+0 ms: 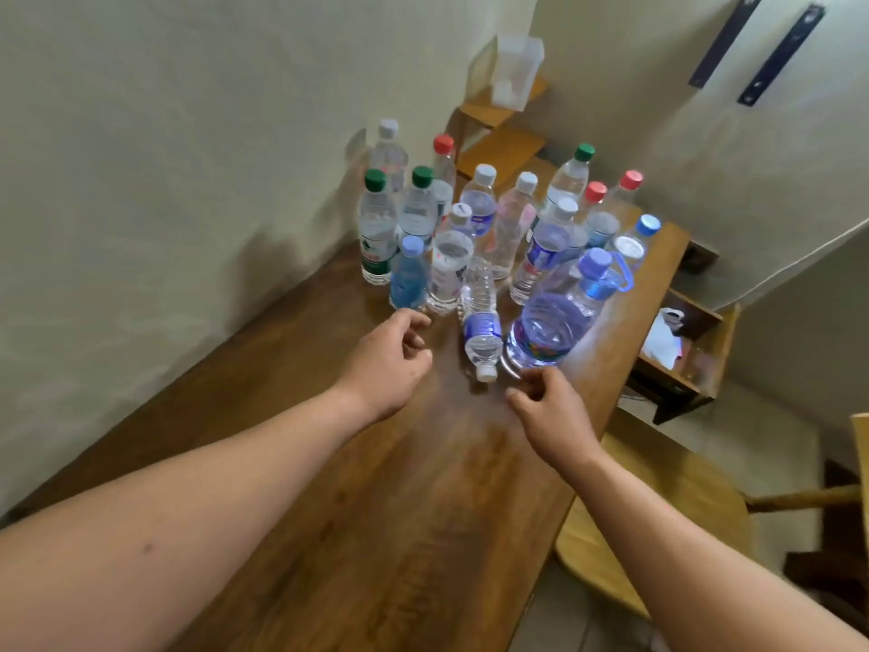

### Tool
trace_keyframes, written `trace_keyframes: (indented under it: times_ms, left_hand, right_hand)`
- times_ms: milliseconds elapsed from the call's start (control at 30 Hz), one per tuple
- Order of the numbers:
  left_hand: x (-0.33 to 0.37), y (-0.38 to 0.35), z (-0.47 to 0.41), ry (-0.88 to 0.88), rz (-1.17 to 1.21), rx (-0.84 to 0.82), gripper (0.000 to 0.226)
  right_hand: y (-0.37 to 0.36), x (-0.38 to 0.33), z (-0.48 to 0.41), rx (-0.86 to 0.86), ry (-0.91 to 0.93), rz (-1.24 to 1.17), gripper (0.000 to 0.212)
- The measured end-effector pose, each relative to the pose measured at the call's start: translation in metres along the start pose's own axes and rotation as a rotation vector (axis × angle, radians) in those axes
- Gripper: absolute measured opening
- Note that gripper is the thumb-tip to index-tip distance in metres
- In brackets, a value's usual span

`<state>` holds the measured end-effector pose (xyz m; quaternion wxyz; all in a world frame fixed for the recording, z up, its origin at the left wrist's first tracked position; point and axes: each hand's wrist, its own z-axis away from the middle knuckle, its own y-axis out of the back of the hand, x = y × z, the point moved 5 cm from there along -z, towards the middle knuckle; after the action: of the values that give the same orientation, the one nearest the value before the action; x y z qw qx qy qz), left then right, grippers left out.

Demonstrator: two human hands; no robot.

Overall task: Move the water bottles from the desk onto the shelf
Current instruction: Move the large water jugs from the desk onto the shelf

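Note:
Several clear water bottles with green, red, white and blue caps stand crowded at the far end of the brown wooden desk [385,487]. One small bottle with a blue label [479,322] lies on its side, white cap toward me. Beside it stands a large bottle with a blue handle [559,317]. My left hand [385,364] hovers just left of the lying bottle, fingers loosely curled, holding nothing. My right hand [550,407] hovers just below that bottle's cap, fingers loosely curled and empty. A stepped wooden shelf [503,143] rises against the wall behind the bottles.
A clear plastic box [515,72] stands on the shelf's top step. Right of the desk, a low wooden cabinet [691,364] holds a white bag. A light wooden chair [658,534] sits below the desk's right edge. Walls close in at left and behind.

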<state>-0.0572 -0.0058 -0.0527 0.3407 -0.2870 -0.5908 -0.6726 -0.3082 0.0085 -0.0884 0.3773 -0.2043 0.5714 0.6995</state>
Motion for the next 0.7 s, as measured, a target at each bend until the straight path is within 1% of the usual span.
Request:
trace_keyframes:
  times_ms: [67,167,233,367,467,533,600,700]
  left_hand:
    - [0.019,-0.026,-0.027,-0.040,-0.005,-0.044,0.044]
    - [0.044,-0.057,-0.062,-0.076,-0.011,-0.102,0.058]
    - [0.057,-0.073,-0.080,-0.084,-0.025,-0.119,0.061]
    - [0.060,-0.090,-0.091,-0.027,-0.042,-0.107,0.052]
    - [0.044,-0.094,-0.088,0.033,-0.084,-0.138,0.050]
    - [0.038,-0.092,-0.090,0.046,-0.096,-0.129,0.051]
    - [0.040,-0.089,-0.093,0.053,-0.088,-0.122,0.052]
    - [0.044,-0.089,-0.091,0.044,-0.086,-0.127,0.053]
  right_hand:
    - [0.030,0.020,-0.024,0.071,-0.039,-0.011,0.041]
    - [0.066,0.042,-0.053,0.128,-0.088,0.004,0.082]
    - [0.080,0.045,-0.067,0.134,-0.090,0.010,0.098]
    - [0.076,0.044,-0.083,0.117,-0.056,-0.057,0.104]
    - [0.061,0.041,-0.092,0.124,-0.010,-0.143,0.120]
    - [0.053,0.034,-0.101,0.136,0.037,-0.185,0.127]
    - [0.048,0.025,-0.109,0.136,0.087,-0.196,0.122]
    - [0.046,0.015,-0.119,0.160,0.123,-0.237,0.109]
